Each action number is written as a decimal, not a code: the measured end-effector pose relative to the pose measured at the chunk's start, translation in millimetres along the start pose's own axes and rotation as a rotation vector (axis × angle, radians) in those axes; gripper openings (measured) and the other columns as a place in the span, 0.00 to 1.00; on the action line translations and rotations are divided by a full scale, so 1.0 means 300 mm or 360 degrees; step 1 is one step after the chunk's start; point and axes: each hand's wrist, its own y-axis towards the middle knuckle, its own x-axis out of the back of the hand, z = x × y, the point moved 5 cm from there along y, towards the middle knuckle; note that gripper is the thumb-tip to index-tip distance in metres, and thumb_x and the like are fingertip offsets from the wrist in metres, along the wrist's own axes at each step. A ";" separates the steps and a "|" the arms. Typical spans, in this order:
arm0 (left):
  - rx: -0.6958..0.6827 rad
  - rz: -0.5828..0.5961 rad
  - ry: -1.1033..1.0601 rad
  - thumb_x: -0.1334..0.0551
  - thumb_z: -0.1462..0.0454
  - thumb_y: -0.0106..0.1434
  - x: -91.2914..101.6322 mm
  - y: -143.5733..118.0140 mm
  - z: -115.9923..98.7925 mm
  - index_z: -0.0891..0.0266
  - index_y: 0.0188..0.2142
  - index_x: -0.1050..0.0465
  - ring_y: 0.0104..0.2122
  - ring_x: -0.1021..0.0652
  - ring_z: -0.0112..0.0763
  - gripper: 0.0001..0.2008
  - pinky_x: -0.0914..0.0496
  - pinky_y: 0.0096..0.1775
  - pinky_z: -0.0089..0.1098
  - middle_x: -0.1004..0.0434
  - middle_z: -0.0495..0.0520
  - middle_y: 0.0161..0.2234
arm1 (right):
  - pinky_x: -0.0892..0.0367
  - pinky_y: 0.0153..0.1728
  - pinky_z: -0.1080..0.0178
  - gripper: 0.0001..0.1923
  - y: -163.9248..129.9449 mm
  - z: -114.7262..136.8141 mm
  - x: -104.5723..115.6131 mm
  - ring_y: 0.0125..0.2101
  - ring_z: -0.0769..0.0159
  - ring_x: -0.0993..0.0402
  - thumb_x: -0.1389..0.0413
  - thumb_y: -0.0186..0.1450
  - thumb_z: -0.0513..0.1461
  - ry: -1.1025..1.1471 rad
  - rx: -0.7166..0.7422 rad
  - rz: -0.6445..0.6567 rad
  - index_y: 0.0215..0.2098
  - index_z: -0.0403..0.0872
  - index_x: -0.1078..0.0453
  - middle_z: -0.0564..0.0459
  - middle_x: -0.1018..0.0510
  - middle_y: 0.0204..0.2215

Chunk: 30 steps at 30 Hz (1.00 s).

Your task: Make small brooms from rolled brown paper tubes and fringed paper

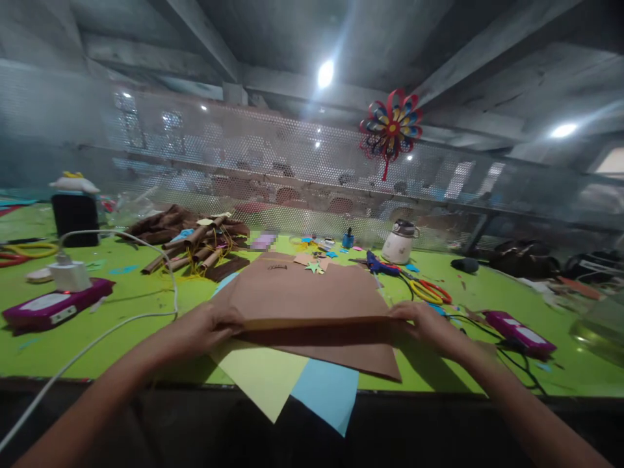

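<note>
A large sheet of brown paper (312,292) is stretched between my two hands, its near edge lifted off the table. My left hand (221,323) is closed on the left corner of that edge. At the right corner, my right hand (414,316) pinches the sheet between thumb and fingers. Beneath it lies another brown layer (361,357); I cannot tell whether it is the same sheet folded over. A yellow sheet (266,377) and a blue sheet (329,393) poke out below, over the table's front edge. A green paper star (312,266) lies at the far edge.
On the green table (136,351), purple power strips (63,302) stand at both sides, a white cable (112,328) trailing at left. Brown paper rolls (195,250), a glue gun (383,265), scissors (431,291) and a white bottle (400,244) lie farther back. A mesh screen (273,162) rises behind.
</note>
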 end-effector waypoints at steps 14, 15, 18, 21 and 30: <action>0.0004 0.0007 -0.0135 0.46 0.67 0.58 -0.035 -0.146 0.046 0.46 0.48 0.27 0.54 0.31 0.38 0.21 0.37 0.54 0.36 0.31 0.46 0.55 | 0.41 0.54 0.49 0.32 -0.219 0.015 -0.081 0.52 0.57 0.34 0.54 0.48 0.26 0.0336 -0.0045 -0.0195 0.48 0.49 0.28 0.47 0.27 0.50; 0.0021 0.0011 -0.0136 0.46 0.68 0.56 -0.029 -0.141 0.048 0.46 0.51 0.29 0.55 0.31 0.38 0.24 0.38 0.55 0.36 0.32 0.45 0.56 | 0.41 0.54 0.49 0.33 -0.212 0.010 -0.072 0.52 0.57 0.35 0.54 0.47 0.26 0.0373 -0.0062 -0.0170 0.48 0.49 0.28 0.47 0.28 0.51; 0.0115 -0.0058 -0.0174 0.46 0.68 0.52 -0.019 -0.122 0.071 0.45 0.54 0.32 0.55 0.32 0.41 0.29 0.40 0.56 0.38 0.33 0.44 0.56 | 0.41 0.54 0.50 0.27 -0.192 -0.010 -0.050 0.52 0.56 0.34 0.51 0.52 0.28 0.0481 -0.0068 -0.0080 0.48 0.49 0.28 0.46 0.27 0.50; 0.0215 -0.0158 -0.0285 0.43 0.65 0.52 -0.018 -0.110 0.109 0.44 0.49 0.28 0.54 0.31 0.44 0.25 0.40 0.55 0.39 0.31 0.44 0.55 | 0.40 0.54 0.49 0.17 -0.179 -0.030 -0.042 0.51 0.55 0.33 0.47 0.59 0.33 0.0583 -0.0049 -0.0023 0.45 0.50 0.26 0.45 0.26 0.50; 0.0242 -0.0124 -0.0435 0.42 0.52 0.56 -0.005 -0.093 0.139 0.43 0.42 0.23 0.51 0.28 0.43 0.15 0.39 0.55 0.39 0.26 0.49 0.50 | 0.41 0.53 0.46 0.18 -0.135 -0.056 -0.057 0.50 0.51 0.32 0.42 0.58 0.42 0.0561 -0.0083 0.0011 0.48 0.52 0.27 0.42 0.28 0.52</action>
